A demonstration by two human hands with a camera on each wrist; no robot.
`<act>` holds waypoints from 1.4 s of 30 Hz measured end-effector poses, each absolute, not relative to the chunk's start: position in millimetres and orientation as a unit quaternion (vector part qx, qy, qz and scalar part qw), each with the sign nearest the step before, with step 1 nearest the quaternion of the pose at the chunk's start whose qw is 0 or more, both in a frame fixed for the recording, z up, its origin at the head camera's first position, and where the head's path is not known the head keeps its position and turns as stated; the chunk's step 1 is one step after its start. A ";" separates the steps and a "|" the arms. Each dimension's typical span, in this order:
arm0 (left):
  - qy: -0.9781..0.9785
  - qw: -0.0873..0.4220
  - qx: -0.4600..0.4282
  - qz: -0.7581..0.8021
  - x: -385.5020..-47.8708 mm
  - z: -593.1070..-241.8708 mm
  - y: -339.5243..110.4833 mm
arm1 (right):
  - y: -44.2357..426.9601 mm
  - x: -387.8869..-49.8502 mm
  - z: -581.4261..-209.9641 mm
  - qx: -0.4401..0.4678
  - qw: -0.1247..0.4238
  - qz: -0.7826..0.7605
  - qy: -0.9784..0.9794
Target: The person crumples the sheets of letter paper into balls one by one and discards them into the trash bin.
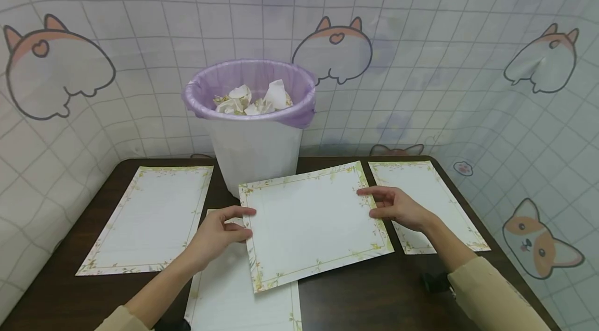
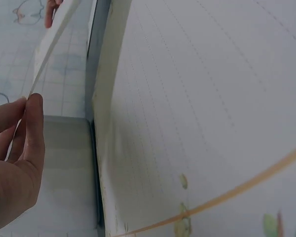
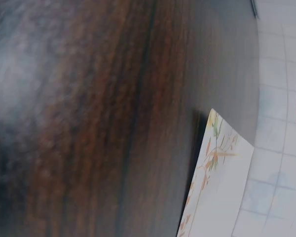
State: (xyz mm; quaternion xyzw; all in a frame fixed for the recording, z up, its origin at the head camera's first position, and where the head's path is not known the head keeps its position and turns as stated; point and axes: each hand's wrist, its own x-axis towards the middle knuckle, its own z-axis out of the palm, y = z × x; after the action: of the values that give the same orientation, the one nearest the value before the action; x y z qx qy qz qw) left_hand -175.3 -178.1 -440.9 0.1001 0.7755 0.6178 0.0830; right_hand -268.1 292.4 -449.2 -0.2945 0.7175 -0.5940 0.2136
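Note:
A floral-bordered sheet of paper (image 1: 311, 222) is held up, tilted, above the table in the head view. My left hand (image 1: 212, 235) pinches its left edge between thumb and fingers. At the opposite edge, my right hand (image 1: 398, 207) grips the paper with thumb below and fingers above. The left wrist view shows the held sheet nearly edge-on, with the left hand (image 2: 19, 158) pinching it. Under it and partly covered lies another bordered sheet (image 1: 248, 300), faintly lined. Only a sliver of the right hand appears in the right wrist view.
A white bin (image 1: 257, 149) with a purple liner (image 1: 206, 105) stands at the back, crumpled paper (image 1: 241, 100) inside. Similar sheets lie at the left (image 1: 150, 222) and right (image 1: 428, 196) of the dark wooden table (image 1: 355, 294). A patterned cloth (image 1: 435, 87) hangs behind.

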 end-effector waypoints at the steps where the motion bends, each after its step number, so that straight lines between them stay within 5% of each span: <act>1: 0.775 0.082 0.102 0.618 -174.9 -440.6 -178.9 | 293.3 -267.7 -449.3 -0.295 0.217 -0.597 0.713; 12: 0.776 0.085 0.105 0.616 -172.9 -438.1 -186.6 | 299.4 -267.1 -450.1 -0.298 0.274 -0.641 0.653; 42: 0.808 0.074 0.150 0.565 -171.3 -430.1 -169.6 | 243.1 -252.4 -427.9 -0.314 0.280 -0.573 0.703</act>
State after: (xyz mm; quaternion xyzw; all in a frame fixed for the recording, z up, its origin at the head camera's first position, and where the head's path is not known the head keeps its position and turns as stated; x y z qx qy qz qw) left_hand -171.3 -169.6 -430.1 0.1503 0.8078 0.5652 0.0735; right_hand -252.4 243.1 -427.9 -0.3143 0.7029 -0.5732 0.2803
